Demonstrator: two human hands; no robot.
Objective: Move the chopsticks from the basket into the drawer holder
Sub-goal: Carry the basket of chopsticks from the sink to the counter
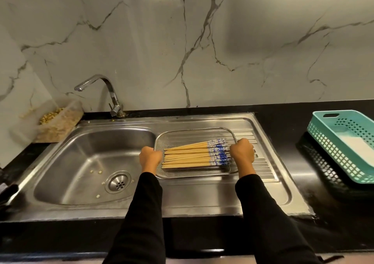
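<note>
Lying flat in a shallow metal mesh basket (194, 132), a bundle of chopsticks (194, 154) is seen on the draining board of a steel sink (91, 162), set into a dark counter (303, 162). The long axis of the bundle runs left to right, with plain wooden tips toward the left hand (150, 157) and blue-and-white patterned ends toward the right hand (242, 152). Each hand is closed on a short side of the basket rim, so the grip is clamped on the basket, not on the chopsticks themselves. The bundle sits between the two hands, about equally near to each; the patterned ends nearly touch the right hand.

One basket is held. The chopsticks overlap, so an exact count cannot be given; roughly a dozen or more are judged to be there. One tap (105, 93) stands behind the sink, and one teal plastic basket (344, 144) rests on the counter, well apart to the right. No drawer or holder is in view, so the basket probably has to be carried or the sticks gathered lengthwise.
</note>
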